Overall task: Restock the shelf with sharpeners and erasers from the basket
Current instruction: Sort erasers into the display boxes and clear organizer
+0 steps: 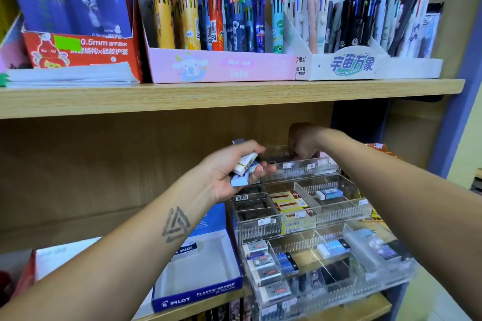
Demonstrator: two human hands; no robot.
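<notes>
- Your left hand [229,172] grips a bundle of erasers [243,167], some hidden in your palm.
- Your right hand [303,146] reaches into the acrylic organizer [300,169]; fingers hidden, grip unclear.

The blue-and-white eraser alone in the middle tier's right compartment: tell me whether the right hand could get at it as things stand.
Probably yes. The eraser lies alone in an open-topped compartment, and the right hand is at the tier just behind it, with nothing covering it.

Stationery shop: stocked pen displays [221,15].
</notes>
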